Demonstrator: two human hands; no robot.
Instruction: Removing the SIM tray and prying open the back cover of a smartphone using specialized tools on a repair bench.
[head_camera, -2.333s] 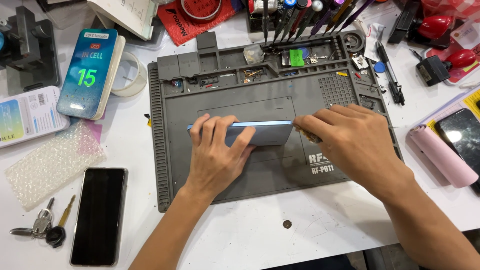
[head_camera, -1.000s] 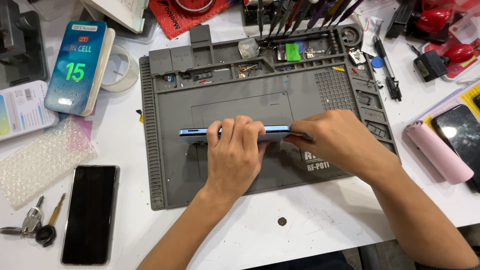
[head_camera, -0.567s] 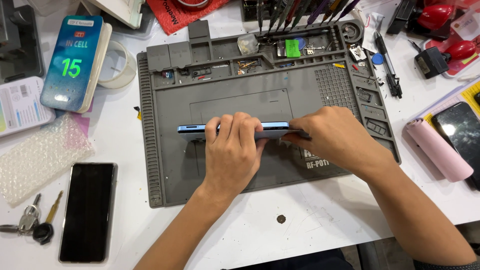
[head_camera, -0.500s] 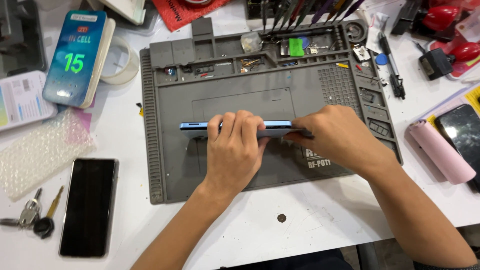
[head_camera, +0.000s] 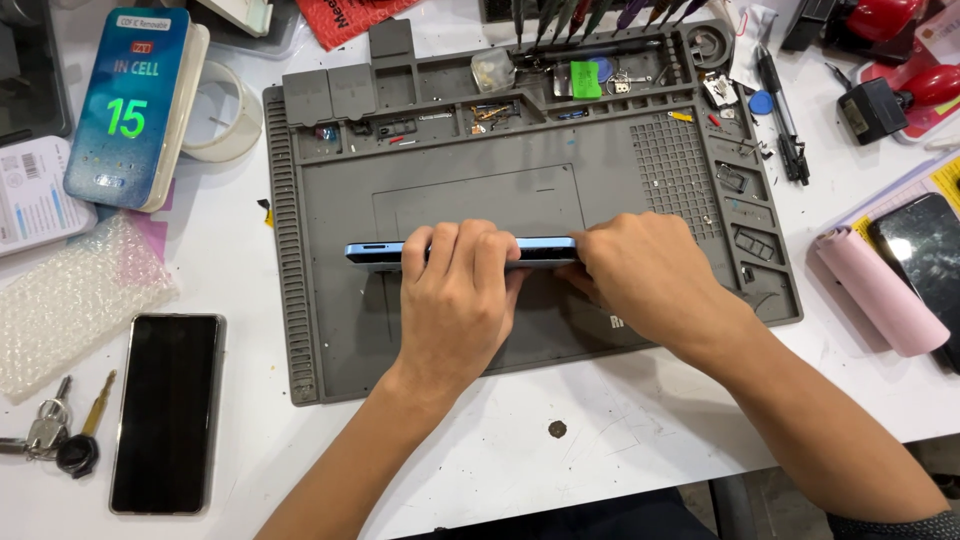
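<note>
The blue phone (head_camera: 460, 251) stands on its long edge mid-mat (head_camera: 330, 300), my left hand (head_camera: 455, 300) clamped over it, my right hand (head_camera: 650, 285) pinching its 3 o'clock end (fingertips hidden). I judge uneven pressure could tip it flat or crack the glass.

A phone repair workshop: a grey silicone repair mat (head_camera: 330, 300) with parts trays, screwdrivers (head_camera: 560, 15), and spare phones (head_camera: 165, 410) crowd the white desk (head_camera: 640, 440).
</note>
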